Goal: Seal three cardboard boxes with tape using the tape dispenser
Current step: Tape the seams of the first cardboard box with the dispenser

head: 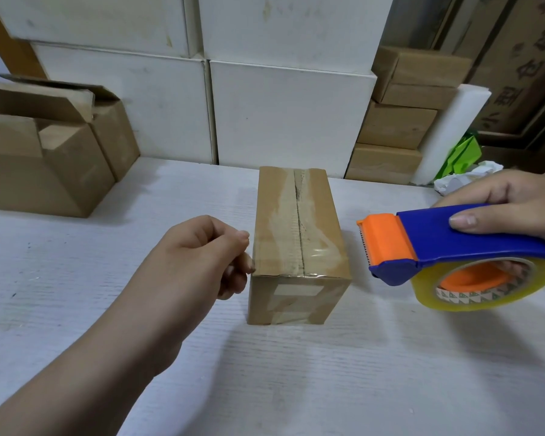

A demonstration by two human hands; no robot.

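On my feed the white wood-grain worktop [76, 278] fills the lower frame, and I use the cardboard box [296, 247] at its middle as my reference. Behind the box is a wall of big white cartons [290, 114], stacked two high. Left of the box and further back sit open brown cartons [44, 171] with their flaps up. Behind the box to the right is a stack of small brown boxes [397, 127], with a white foam block [453, 130] leaning just beside it. The cardboard box itself stands upright on the worktop with its flaps shut. Clear tape runs along its top seam and wraps over onto the near face. Right of the box, and apart from it, is the tape dispenser [438, 237]. It has a blue body and an orange cutter end that points at the box, and the clear tape roll [485, 287] hangs on its orange hub. My right hand [516, 202] grips the dispenser's handle, thumb on top and fingers through the hub. My left hand [202, 256] is at the box's left top edge by the near corner. Its fingers are curled with the tips touching the cardboard, and I cannot tell if they pinch anything. Far right behind the box lie a green bag [463, 155] and crumpled white paper [466, 180].
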